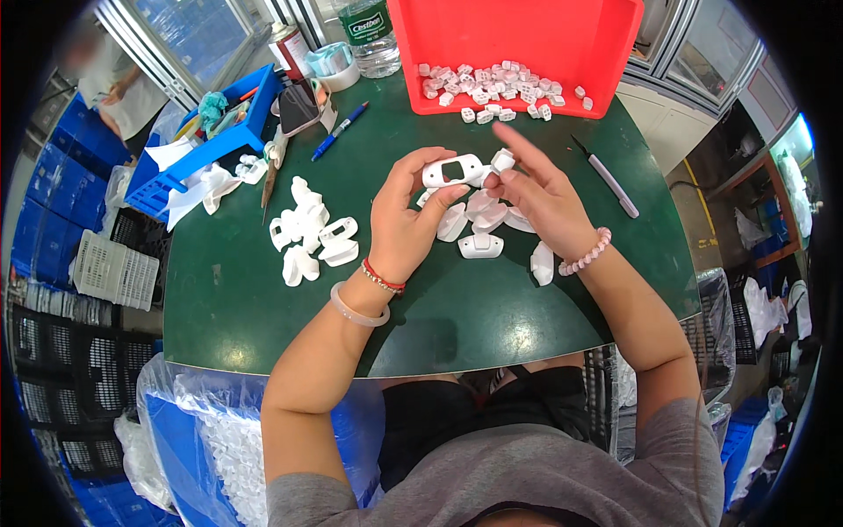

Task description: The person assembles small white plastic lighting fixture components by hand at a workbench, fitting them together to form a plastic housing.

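Note:
My left hand point(408, 206) pinches a white plastic housing point(471, 164) with a rectangular opening, thumb below and fingers behind. Beside its right end, my right hand point(553, 206) grips a small white block point(502, 160) between thumb and fingers, its index finger raised. I cannot tell whether block and housing touch. Under my hands lies a group of white curved shells point(452, 223), partly hidden by them. Closer to me is a single white cover point(481, 246), and another white shell point(542, 263) rests below my right wrist. Several white housings point(307, 215) are heaped left of my left hand.
A red bin point(518, 35) at the back holds many small white blocks point(492, 83). A pen-like knife point(612, 184) lies right, a blue pen point(340, 132) left. Behind them are a phone point(303, 107), a water bottle point(369, 39) and a blue tray point(189, 171). Far left, a person stands.

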A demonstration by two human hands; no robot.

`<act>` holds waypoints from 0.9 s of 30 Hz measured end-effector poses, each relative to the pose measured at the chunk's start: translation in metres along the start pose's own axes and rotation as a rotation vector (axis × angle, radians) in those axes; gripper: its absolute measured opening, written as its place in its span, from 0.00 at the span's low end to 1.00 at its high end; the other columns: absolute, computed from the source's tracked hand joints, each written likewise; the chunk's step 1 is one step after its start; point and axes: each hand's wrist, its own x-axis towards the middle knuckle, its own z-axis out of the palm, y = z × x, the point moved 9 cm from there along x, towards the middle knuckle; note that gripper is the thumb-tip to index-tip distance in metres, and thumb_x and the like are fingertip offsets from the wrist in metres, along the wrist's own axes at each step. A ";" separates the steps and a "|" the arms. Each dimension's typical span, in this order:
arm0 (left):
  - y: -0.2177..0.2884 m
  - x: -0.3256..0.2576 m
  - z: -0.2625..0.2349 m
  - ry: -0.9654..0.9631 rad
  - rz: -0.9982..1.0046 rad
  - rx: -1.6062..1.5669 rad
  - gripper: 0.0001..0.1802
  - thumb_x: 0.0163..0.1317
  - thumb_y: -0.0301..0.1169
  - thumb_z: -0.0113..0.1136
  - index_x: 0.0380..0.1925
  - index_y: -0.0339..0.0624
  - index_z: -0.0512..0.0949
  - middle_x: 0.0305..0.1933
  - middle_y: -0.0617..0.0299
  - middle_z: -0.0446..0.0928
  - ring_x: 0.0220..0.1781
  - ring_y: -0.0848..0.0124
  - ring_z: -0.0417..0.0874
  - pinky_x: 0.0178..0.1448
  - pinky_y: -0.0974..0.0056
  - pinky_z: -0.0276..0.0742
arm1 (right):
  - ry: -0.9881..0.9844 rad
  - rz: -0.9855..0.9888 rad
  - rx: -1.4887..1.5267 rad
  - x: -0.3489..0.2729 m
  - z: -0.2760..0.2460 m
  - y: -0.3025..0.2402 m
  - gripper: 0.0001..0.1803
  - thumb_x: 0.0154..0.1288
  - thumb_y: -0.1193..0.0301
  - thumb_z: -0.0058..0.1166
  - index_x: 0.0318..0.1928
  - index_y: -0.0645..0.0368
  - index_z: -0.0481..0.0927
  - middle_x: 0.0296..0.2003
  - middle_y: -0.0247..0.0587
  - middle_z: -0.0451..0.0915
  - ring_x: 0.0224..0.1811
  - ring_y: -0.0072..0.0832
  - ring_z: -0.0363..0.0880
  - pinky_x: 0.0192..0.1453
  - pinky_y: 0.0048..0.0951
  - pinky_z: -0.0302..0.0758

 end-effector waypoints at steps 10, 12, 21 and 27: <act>0.002 -0.004 0.008 -0.114 0.080 0.131 0.19 0.53 0.21 0.61 0.46 0.37 0.71 0.51 0.56 0.71 0.47 0.71 0.75 0.55 0.65 0.71 | -0.096 0.207 0.154 -0.004 0.014 0.010 0.20 0.65 0.70 0.49 0.55 0.62 0.67 0.42 0.35 0.74 0.40 0.17 0.72 0.43 0.20 0.70; 0.004 -0.003 0.010 -0.123 0.084 0.137 0.19 0.52 0.20 0.61 0.45 0.37 0.71 0.52 0.56 0.70 0.48 0.71 0.75 0.55 0.65 0.71 | -0.100 0.213 0.154 -0.004 0.012 0.012 0.19 0.66 0.69 0.49 0.55 0.62 0.68 0.41 0.35 0.74 0.38 0.16 0.71 0.42 0.19 0.70; 0.001 -0.003 0.011 -0.140 0.062 0.106 0.19 0.52 0.20 0.61 0.45 0.37 0.71 0.51 0.57 0.71 0.46 0.72 0.75 0.54 0.67 0.71 | -0.093 0.258 0.215 -0.004 0.007 0.022 0.12 0.67 0.65 0.48 0.43 0.61 0.74 0.32 0.30 0.72 0.31 0.14 0.66 0.39 0.17 0.68; 0.000 -0.004 0.013 -0.144 0.039 0.095 0.19 0.52 0.20 0.62 0.45 0.37 0.71 0.50 0.57 0.72 0.45 0.73 0.75 0.52 0.67 0.71 | -0.150 0.255 0.286 -0.003 0.008 0.022 0.12 0.65 0.63 0.51 0.39 0.60 0.73 0.31 0.31 0.74 0.30 0.15 0.68 0.38 0.18 0.69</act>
